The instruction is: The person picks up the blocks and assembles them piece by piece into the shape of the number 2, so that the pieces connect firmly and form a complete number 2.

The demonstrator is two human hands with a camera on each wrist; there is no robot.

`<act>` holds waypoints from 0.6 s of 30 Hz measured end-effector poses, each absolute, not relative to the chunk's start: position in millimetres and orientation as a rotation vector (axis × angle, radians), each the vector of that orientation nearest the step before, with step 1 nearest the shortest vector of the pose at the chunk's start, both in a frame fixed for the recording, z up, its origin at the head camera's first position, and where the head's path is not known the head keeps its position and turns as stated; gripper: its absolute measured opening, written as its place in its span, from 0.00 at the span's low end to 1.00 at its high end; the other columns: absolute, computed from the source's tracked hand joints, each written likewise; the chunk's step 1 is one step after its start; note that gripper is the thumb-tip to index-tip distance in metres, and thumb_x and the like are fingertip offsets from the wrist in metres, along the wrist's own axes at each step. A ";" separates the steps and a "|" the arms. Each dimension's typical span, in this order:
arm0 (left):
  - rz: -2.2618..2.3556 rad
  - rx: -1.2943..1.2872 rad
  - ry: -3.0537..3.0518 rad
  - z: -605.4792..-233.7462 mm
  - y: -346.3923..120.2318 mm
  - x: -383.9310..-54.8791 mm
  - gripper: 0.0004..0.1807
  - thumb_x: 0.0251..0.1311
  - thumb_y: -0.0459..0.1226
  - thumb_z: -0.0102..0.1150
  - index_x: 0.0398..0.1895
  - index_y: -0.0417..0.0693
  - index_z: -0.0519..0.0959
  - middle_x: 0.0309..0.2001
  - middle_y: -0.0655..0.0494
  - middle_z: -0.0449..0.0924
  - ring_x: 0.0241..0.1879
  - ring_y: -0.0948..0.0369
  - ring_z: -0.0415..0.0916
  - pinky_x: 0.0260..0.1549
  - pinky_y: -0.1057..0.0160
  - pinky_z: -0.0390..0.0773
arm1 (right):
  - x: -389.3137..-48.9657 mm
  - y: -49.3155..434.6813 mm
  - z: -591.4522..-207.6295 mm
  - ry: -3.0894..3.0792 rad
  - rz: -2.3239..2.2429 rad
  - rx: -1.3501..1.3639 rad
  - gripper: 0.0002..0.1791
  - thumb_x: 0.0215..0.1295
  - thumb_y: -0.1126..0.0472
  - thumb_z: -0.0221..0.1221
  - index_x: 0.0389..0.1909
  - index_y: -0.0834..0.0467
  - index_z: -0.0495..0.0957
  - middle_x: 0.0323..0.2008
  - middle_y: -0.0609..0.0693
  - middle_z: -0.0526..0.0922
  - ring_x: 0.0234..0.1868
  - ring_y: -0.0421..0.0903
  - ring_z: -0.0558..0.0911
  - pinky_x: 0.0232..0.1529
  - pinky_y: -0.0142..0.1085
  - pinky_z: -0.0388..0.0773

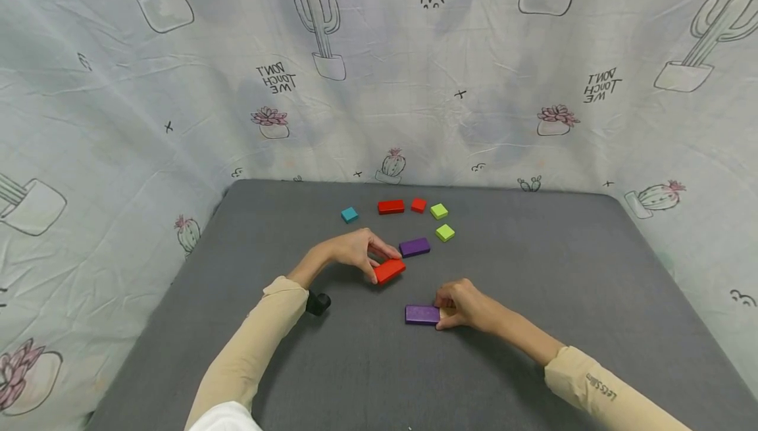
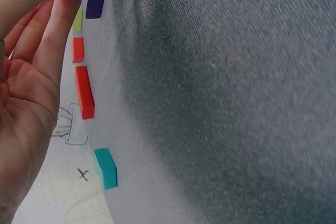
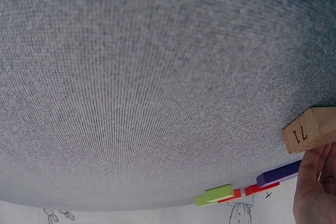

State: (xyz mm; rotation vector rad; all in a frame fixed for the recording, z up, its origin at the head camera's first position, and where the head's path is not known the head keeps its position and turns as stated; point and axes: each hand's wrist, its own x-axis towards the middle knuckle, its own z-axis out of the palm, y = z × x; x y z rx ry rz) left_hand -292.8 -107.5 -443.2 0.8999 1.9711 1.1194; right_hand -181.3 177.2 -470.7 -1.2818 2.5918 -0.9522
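Observation:
My left hand (image 1: 360, 252) pinches a red rectangular block (image 1: 389, 271) between thumb and fingers, just in front of a purple block (image 1: 414, 247). In the left wrist view only a sliver of that red block shows at the top edge. My right hand (image 1: 468, 306) grips a plain wooden block (image 3: 310, 129) that has a number printed on its end. A second purple block (image 1: 422, 315) adjoins the left end of this wooden piece; whether they are joined I cannot tell. The fingers cover much of the wooden block in the head view.
Toward the back of the grey table (image 1: 533, 253) lie a blue block (image 1: 349, 214), a long red block (image 1: 391, 207), a small red block (image 1: 418, 205) and two lime blocks (image 1: 439, 211). A cactus-print cloth (image 1: 379, 108) hangs behind. A black device (image 1: 318, 303) sits at the left wrist.

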 end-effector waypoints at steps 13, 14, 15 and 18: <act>1.117 0.915 1.939 -443.3 -99.5 -291.7 0.35 0.39 0.20 0.73 0.57 0.41 0.78 0.62 0.50 0.73 0.62 0.56 0.69 0.52 0.60 0.75 | -181.0 178.0 -470.5 2.586 -0.962 -1.260 0.13 0.47 0.61 0.74 0.29 0.61 0.80 0.25 0.44 0.78 0.26 0.34 0.70 0.27 0.26 0.72; 1.118 0.918 1.938 -443.3 -99.1 -291.8 0.35 0.39 0.20 0.73 0.57 0.40 0.78 0.61 0.50 0.73 0.62 0.56 0.69 0.52 0.60 0.75 | -181.1 178.0 -470.4 2.587 -0.966 -1.266 0.13 0.46 0.61 0.74 0.29 0.61 0.80 0.24 0.44 0.78 0.26 0.34 0.71 0.27 0.26 0.72; 1.118 0.921 1.939 -443.2 -98.7 -291.8 0.35 0.39 0.20 0.73 0.57 0.40 0.78 0.61 0.49 0.74 0.63 0.56 0.68 0.52 0.60 0.75 | -181.2 178.0 -470.3 2.588 -0.971 -1.270 0.13 0.46 0.61 0.74 0.28 0.61 0.80 0.24 0.44 0.78 0.26 0.34 0.71 0.27 0.26 0.73; 1.116 0.924 1.944 -443.2 -97.5 -292.2 0.35 0.38 0.20 0.73 0.57 0.40 0.78 0.61 0.50 0.74 0.63 0.57 0.67 0.52 0.61 0.75 | -181.6 178.7 -470.6 2.590 -0.978 -1.288 0.14 0.45 0.61 0.75 0.28 0.61 0.80 0.24 0.45 0.78 0.26 0.34 0.71 0.26 0.26 0.72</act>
